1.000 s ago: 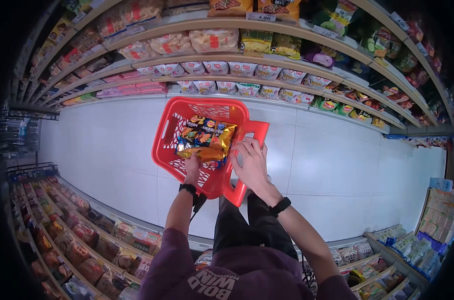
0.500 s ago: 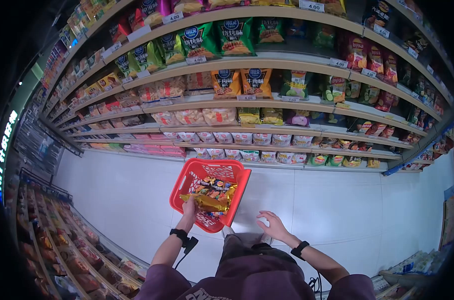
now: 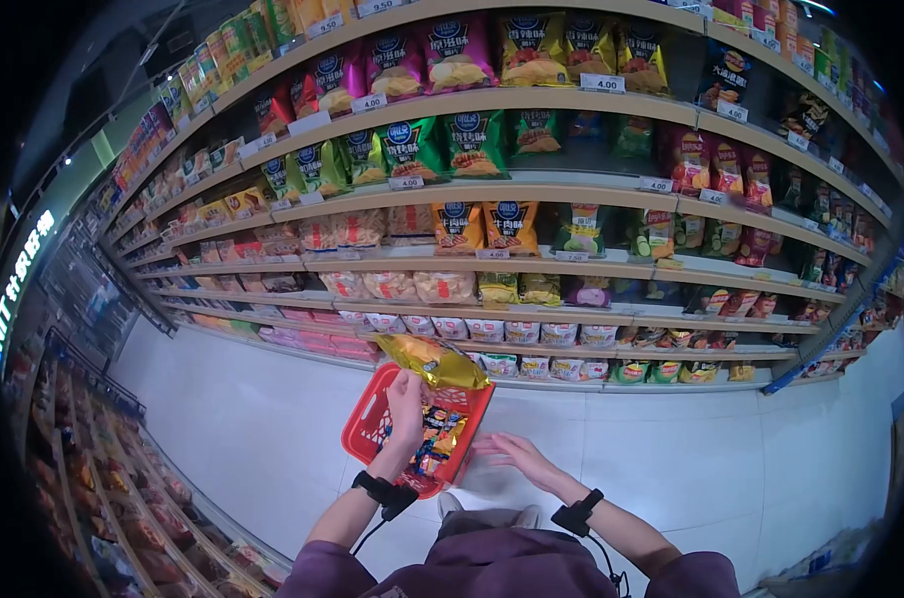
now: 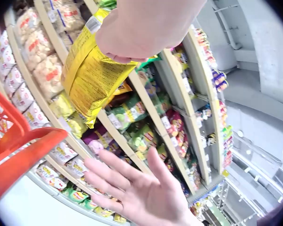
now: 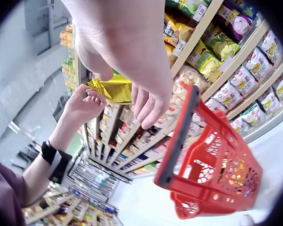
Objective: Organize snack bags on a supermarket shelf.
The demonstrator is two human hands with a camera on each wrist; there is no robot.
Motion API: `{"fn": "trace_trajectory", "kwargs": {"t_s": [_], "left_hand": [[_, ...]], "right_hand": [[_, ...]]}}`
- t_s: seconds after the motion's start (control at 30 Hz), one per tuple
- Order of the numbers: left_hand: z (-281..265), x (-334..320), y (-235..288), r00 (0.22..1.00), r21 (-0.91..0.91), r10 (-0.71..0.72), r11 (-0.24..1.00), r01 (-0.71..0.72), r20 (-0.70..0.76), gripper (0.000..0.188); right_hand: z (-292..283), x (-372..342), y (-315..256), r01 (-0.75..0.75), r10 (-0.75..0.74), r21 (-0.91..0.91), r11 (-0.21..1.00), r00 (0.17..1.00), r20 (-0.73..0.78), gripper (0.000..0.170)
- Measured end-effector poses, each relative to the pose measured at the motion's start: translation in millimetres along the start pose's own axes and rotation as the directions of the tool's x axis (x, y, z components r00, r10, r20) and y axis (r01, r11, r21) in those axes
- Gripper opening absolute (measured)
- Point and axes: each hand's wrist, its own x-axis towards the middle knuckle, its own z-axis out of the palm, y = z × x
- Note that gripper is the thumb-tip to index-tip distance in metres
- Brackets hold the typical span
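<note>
My left hand (image 3: pixel 405 407) pinches a shiny gold chip bag (image 3: pixel 434 360) by one end. The bag is held above the red shopping basket (image 3: pixel 358 431), in front of the lower shelves. In the left wrist view the printed face of the bag shows beneath the hand (image 4: pixel 141 26). Several dark and gold snack bags (image 3: pixel 446 439) lie inside the basket. My right hand (image 3: pixel 519 460) is beside the basket's right side, its fingers extended and holding nothing. The right wrist view shows the basket's handle (image 5: pixel 179 136) raised, apart from the right hand (image 5: pixel 127 52).
A long shelf unit (image 3: pixel 531 189) in front bears rows of chip bags with price tags. White snack bags (image 3: pixel 531 333) line its lowest levels. Another stocked shelf (image 3: pixel 123 478) runs along the left. Pale floor tiles (image 3: pixel 661 439) stretch to the right of the basket.
My left hand has lifted the gold bag up out of the basket. The right hand has come off the basket's handle. The head view has tilted up toward the shelves.
</note>
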Motion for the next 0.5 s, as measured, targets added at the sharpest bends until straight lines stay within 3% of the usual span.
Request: {"fn": "trace_trajectory", "kwargs": {"t_s": [0.13,0.2,0.23,0.27,0.4,0.5], "left_hand": [[42.6,-28.9,17.1,0.983,-0.017,0.093,0.996,-0.091,0.157,0.009],[60.1,-50.2,20.5,0.955,-0.040,0.154,0.988,-0.148,0.254,0.009],[68.4,-64.1,26.5,0.951,-0.061,0.078,0.996,-0.063,0.300,0.008],[78.7,-74.0,25.0,0.932,-0.055,0.159,0.987,-0.150,0.326,0.008],[88.2,-102.0,-8.1,0.874,0.035,0.196,0.971,-0.235,0.444,0.012],[93.7,-116.9,-14.4,0.857,0.109,0.112,0.976,-0.191,0.503,0.014]], "right_hand": [[22.6,-3.3,-54.8,0.071,-0.104,0.449,0.891,0.993,0.050,0.070],[20.2,-6.1,-72.3,0.141,-0.185,0.622,0.770,0.983,0.007,0.072],[17.2,-6.7,-76.4,0.185,-0.222,0.692,0.698,0.974,-0.036,0.072],[14.2,-7.5,-80.5,0.228,-0.253,0.753,0.617,0.964,-0.085,0.072],[4.9,-19.8,-107.8,0.484,-0.348,0.706,0.517,0.872,-0.344,0.069],[-13.9,-28.2,-113.1,0.428,-0.293,0.699,0.573,0.903,-0.313,0.054]]}}
